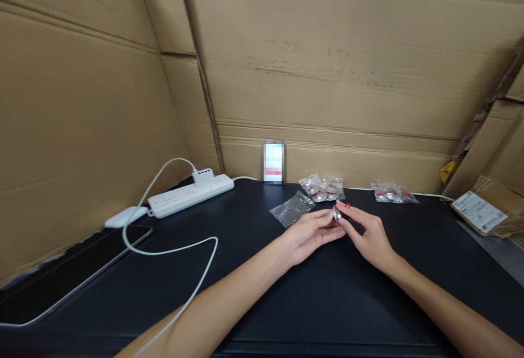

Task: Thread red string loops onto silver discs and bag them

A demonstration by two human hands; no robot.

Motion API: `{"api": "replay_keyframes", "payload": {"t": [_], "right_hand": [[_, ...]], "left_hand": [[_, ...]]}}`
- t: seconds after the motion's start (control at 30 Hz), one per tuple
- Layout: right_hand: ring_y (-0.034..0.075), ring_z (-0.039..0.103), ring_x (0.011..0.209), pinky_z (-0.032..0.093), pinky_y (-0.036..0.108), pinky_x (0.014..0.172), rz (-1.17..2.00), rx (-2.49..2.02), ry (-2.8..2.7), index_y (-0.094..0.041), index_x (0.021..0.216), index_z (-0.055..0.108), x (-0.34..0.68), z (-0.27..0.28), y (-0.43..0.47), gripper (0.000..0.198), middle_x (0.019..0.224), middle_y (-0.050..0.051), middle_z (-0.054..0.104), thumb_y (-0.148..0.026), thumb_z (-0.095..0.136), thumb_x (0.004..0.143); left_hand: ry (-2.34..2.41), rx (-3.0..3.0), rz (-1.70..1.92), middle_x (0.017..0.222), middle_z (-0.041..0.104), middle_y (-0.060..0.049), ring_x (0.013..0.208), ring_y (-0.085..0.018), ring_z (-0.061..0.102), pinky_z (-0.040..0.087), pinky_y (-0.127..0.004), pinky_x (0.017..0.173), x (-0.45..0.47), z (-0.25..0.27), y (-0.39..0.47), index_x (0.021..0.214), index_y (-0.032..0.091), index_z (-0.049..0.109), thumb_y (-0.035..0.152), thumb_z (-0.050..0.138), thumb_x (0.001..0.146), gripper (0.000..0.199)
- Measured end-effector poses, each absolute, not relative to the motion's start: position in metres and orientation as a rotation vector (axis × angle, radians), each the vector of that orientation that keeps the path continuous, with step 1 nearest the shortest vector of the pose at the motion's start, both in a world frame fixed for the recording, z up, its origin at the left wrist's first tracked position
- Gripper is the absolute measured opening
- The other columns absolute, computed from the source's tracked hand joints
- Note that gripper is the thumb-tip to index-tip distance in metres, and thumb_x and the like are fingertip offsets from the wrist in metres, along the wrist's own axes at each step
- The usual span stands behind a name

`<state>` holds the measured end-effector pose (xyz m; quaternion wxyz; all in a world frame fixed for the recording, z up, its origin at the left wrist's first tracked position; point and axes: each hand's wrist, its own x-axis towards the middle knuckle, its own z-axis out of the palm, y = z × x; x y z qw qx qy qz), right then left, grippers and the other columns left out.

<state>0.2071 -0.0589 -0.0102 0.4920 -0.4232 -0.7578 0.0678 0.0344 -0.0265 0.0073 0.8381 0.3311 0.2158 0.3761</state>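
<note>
A small, rounded, shiny silver piece (pixel 337 214) is pinched between both hands above the black table; its exact kind I cannot make out. My left hand (pixel 313 233) grips it from the left with thumb and fingers, palm partly turned up. From the right, my right hand (pixel 366 236) holds it between thumb and forefinger. A thin red loop (pixel 347 205) shows at the right fingertips. Just behind the left hand lies a flat clear plastic bag (pixel 293 209). Beyond the fingers sit several clear bags of silver and red pieces (pixel 323 188).
More bagged silver and red pieces (pixel 393 193) lie at the back right, near a labelled brown package (pixel 487 208). A phone (pixel 274 162) leans on the cardboard wall (pixel 327 74). Left are a white power strip (pixel 190 196), a tablet (pixel 69 276) and a loose white cable (pixel 176 250).
</note>
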Motion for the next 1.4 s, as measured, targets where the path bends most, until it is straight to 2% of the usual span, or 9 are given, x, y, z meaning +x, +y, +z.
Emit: {"api": "replay_keyframes", "payload": {"t": [0.5,0.67,0.77,0.83,0.9,1.03,1.1,1.27,1.4], "right_hand": [[0.024,0.060,0.118,0.046,0.044,0.105,0.307,-0.945,-1.728,-0.029,0.126,0.063,0.204,-0.010,-0.057,0.036,0.128,0.003,0.064,-0.022,0.059,0.091],[0.024,0.061,0.116,0.047,0.044,0.104,0.304,-0.974,-1.774,-0.028,0.127,0.062,0.202,-0.002,-0.062,0.037,0.125,0.004,0.066,-0.023,0.059,0.091],[0.023,0.064,0.108,0.052,0.041,0.096,0.364,-0.994,-1.717,-0.026,0.130,0.058,0.202,0.001,-0.064,0.040,0.124,0.007,0.066,-0.025,0.060,0.090],[0.022,0.066,0.097,0.055,0.037,0.087,0.393,-0.998,-1.637,-0.022,0.124,0.060,0.203,0.001,-0.063,0.035,0.115,0.009,0.067,-0.027,0.061,0.089],[0.020,0.066,0.087,0.055,0.034,0.079,0.459,-1.005,-1.593,-0.019,0.109,0.065,0.205,0.000,-0.061,0.023,0.101,0.009,0.069,-0.030,0.063,0.088],[0.016,0.064,0.070,0.053,0.029,0.068,0.786,-0.963,-1.605,-0.018,0.088,0.064,0.206,-0.003,-0.059,0.016,0.078,0.004,0.067,-0.034,0.063,0.088],[0.015,0.063,0.068,0.051,0.028,0.065,0.885,-0.941,-1.599,-0.018,0.087,0.062,0.207,-0.004,-0.058,0.017,0.076,0.003,0.066,-0.035,0.062,0.088],[0.014,0.060,0.072,0.048,0.027,0.069,0.890,-0.994,-1.648,-0.018,0.085,0.058,0.207,-0.005,-0.056,0.019,0.078,0.002,0.063,-0.036,0.061,0.089],[0.013,0.055,0.064,0.044,0.025,0.061,0.771,-1.083,-1.719,-0.020,0.082,0.050,0.203,-0.006,-0.060,0.019,0.073,0.000,0.057,-0.035,0.051,0.093]], "left_hand": [[0.341,0.732,0.846,0.112,0.068,-0.014,0.101,-0.020,0.065,0.047,-0.039,0.103,0.038,0.008,-0.024,0.114,0.008,0.066,0.009,0.061,0.088,0.026],[0.384,0.785,0.862,0.102,0.070,-0.013,0.093,-0.020,0.066,0.050,-0.041,0.098,0.036,0.010,-0.022,0.107,0.008,0.068,0.010,0.063,0.085,0.023],[0.404,0.866,0.852,0.097,0.070,-0.013,0.089,-0.022,0.067,0.052,-0.043,0.092,0.032,0.011,-0.019,0.104,0.009,0.066,0.011,0.062,0.082,0.023],[0.415,0.938,0.842,0.091,0.070,-0.012,0.083,-0.023,0.069,0.053,-0.042,0.088,0.029,0.011,-0.017,0.103,0.010,0.064,0.012,0.063,0.079,0.024],[0.416,1.004,0.833,0.084,0.070,-0.010,0.078,-0.022,0.070,0.053,-0.042,0.085,0.026,0.009,-0.015,0.102,0.012,0.063,0.013,0.064,0.078,0.024],[0.399,1.091,0.808,0.078,0.068,-0.007,0.073,-0.021,0.070,0.053,-0.040,0.082,0.023,0.008,-0.013,0.104,0.013,0.061,0.014,0.063,0.078,0.026],[0.411,1.114,0.811,0.076,0.068,-0.006,0.072,-0.020,0.069,0.053,-0.039,0.083,0.023,0.009,-0.013,0.104,0.013,0.061,0.013,0.064,0.077,0.026],[0.475,1.147,0.822,0.078,0.069,-0.007,0.072,-0.019,0.069,0.054,-0.041,0.083,0.022,0.012,-0.014,0.104,0.011,0.062,0.015,0.068,0.075,0.030],[0.459,1.185,0.788,0.079,0.069,-0.008,0.073,-0.021,0.069,0.055,-0.044,0.081,0.022,0.013,-0.017,0.103,0.011,0.063,0.017,0.069,0.075,0.030]]}}
